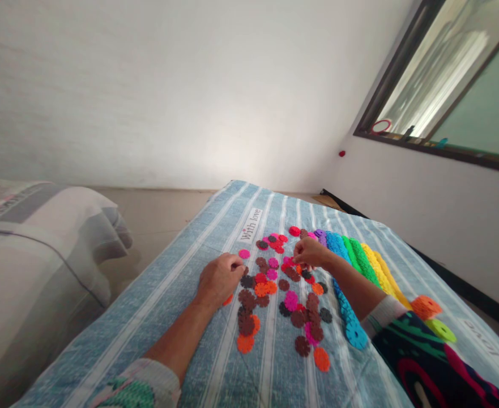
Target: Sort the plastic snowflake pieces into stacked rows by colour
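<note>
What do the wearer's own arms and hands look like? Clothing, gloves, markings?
Left grip: bare hand, no glove; light grey cuff, green patterning just below, rest of sleeve out of frame.
Right grip: also a bare, ungloved hand; light grey cuff, dark sleeve with green and pink curved shapes. No cables visible.
</note>
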Motion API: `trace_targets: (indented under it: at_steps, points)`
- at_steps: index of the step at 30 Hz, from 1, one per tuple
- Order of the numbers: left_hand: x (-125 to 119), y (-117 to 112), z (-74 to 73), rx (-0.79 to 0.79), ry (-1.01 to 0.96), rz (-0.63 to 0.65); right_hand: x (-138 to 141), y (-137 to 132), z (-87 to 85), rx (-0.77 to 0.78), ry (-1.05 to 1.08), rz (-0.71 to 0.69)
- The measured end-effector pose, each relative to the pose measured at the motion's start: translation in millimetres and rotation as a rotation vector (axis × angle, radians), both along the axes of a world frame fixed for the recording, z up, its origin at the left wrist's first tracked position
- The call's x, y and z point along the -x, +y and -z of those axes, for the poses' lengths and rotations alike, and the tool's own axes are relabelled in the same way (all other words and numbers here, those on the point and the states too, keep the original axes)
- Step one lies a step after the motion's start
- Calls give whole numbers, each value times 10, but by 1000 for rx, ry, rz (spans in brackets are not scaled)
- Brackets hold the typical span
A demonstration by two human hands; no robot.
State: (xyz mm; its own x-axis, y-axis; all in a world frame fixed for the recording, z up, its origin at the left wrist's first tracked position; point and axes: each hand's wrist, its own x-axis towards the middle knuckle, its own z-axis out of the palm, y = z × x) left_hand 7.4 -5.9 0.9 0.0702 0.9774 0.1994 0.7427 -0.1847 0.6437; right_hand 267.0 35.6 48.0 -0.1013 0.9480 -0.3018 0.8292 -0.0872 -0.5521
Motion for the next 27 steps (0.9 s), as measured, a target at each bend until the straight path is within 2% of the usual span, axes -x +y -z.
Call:
trace_targets:
  at_steps: [6, 13, 20, 23, 27]
  points:
    - [-10, -14, -28, 21, 10, -15, 85, 96, 40, 28, -40, -8]
    - [-9, -13, -22, 19, 8, -7, 95, 90, 62, 57, -52, -15]
    - [-5, -9, -29, 9, -1, 9, 114, 84, 62, 17, 12, 7]
    - [-1, -1, -23, 8, 5, 7, 30, 81, -11, -11, 58, 28]
    - [5, 17, -3, 5, -11, 3, -251, 111, -144, -75, 76, 131]
